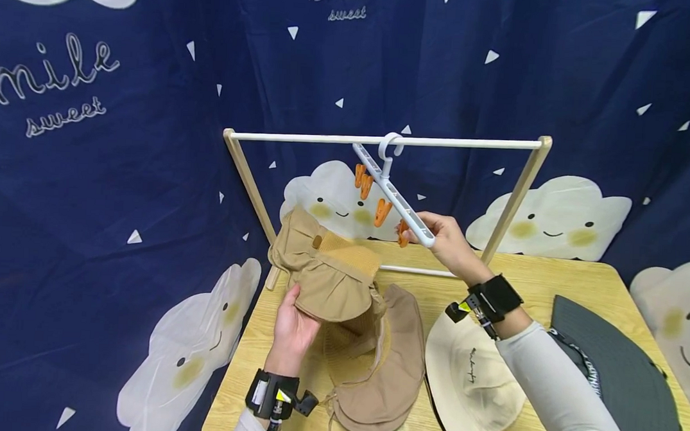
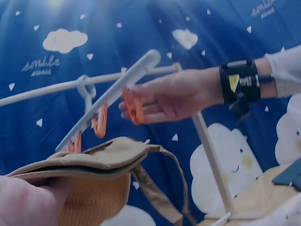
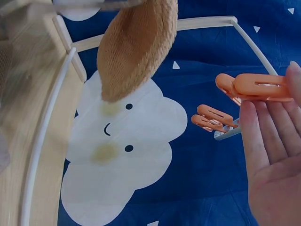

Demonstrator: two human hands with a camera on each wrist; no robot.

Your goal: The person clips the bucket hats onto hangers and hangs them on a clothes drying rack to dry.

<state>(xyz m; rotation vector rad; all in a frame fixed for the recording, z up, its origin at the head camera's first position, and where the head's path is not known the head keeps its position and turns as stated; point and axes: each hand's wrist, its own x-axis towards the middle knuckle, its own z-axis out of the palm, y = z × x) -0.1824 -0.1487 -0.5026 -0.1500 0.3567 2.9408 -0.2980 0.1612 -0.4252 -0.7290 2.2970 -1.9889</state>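
My left hand (image 1: 294, 329) grips a tan sun hat (image 1: 333, 286) with a cloth brim and a textured crown, holding it up before the rack. In the left wrist view, the hat's folded brim (image 2: 108, 157) rises above the thumb, and a strap (image 2: 157, 193) hangs from it. A pale hanger (image 1: 400, 205) hooks over the rack's rail and carries several orange clips (image 1: 382, 212). At the hanger's near end, my right hand (image 1: 450, 246) pinches the end clip (image 3: 263, 86) between thumb and fingers. The hat is below and left of that clip.
The wooden rack (image 1: 516, 204) with white rails stands on a wooden table (image 1: 585, 277). Another tan hat (image 1: 393, 372), a cream bucket hat (image 1: 471, 375) and a dark grey hat (image 1: 615, 375) lie in front of it. A blue cloud-printed curtain (image 1: 444, 65) hangs behind.
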